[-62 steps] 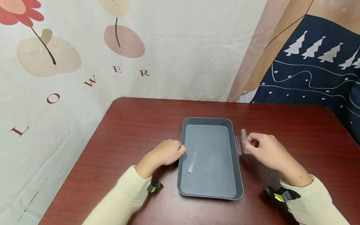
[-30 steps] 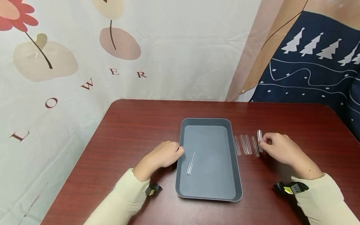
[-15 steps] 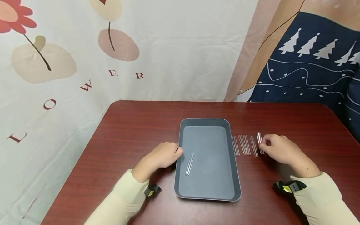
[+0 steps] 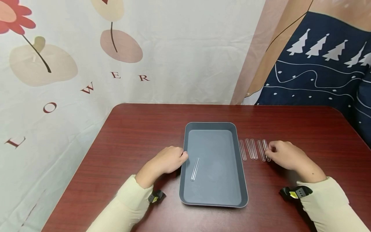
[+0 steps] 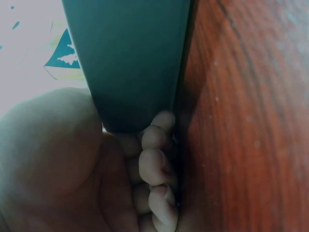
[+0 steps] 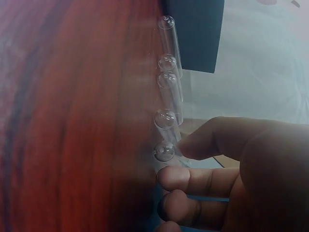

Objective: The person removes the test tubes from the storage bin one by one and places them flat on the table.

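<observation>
A grey rectangular tray [image 4: 220,183] lies on the table, with one clear glass test tube [image 4: 195,169] inside it. My left hand [image 4: 167,160] grips the tray's left edge, thumb at the rim; in the left wrist view its fingers [image 5: 154,166] curl against the tray's outer wall. Right of the tray, several more test tubes [image 4: 251,149] lie side by side on the tabletop. My right hand [image 4: 287,156] pinches the rightmost test tube [image 6: 164,151], which lies beside its neighbour. Part of that tube is hidden behind the thumb in the right wrist view.
The dark red wooden table [image 4: 145,129] ends at a back edge against a pale printed curtain [image 4: 185,58]. Dark blue fabric with white trees [image 4: 316,74] hangs at the right. Each wrist carries a black strapped device [image 4: 295,192].
My right hand first moved right with the test tube, then lowered it flat beside the row. The left hand stays at the tray; the tube inside has not moved.
</observation>
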{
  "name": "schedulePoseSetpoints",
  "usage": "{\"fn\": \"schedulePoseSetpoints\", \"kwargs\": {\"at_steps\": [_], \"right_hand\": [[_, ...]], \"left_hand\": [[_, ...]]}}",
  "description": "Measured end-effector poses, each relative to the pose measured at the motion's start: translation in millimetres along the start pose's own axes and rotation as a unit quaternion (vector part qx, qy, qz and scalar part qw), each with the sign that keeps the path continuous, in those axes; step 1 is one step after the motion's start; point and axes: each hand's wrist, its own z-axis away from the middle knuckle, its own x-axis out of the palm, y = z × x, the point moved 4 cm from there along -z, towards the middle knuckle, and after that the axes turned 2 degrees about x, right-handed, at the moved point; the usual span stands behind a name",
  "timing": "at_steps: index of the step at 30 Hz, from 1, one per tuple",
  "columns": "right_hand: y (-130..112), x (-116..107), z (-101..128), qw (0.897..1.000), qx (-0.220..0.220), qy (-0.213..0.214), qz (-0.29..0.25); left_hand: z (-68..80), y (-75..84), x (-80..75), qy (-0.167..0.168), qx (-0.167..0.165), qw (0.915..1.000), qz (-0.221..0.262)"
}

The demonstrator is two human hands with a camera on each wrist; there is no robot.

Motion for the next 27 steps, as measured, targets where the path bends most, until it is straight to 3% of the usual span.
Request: {"fn": "schedulePoseSetpoints", "kwargs": {"at_steps": [27], "right_hand": [[1.3,0.4,-1.0,1.0,0.006,-0.007,0.002]], "left_hand": [[-0.8,-0.3,0.9,-0.002,-0.003,1.0,0.003]]}}
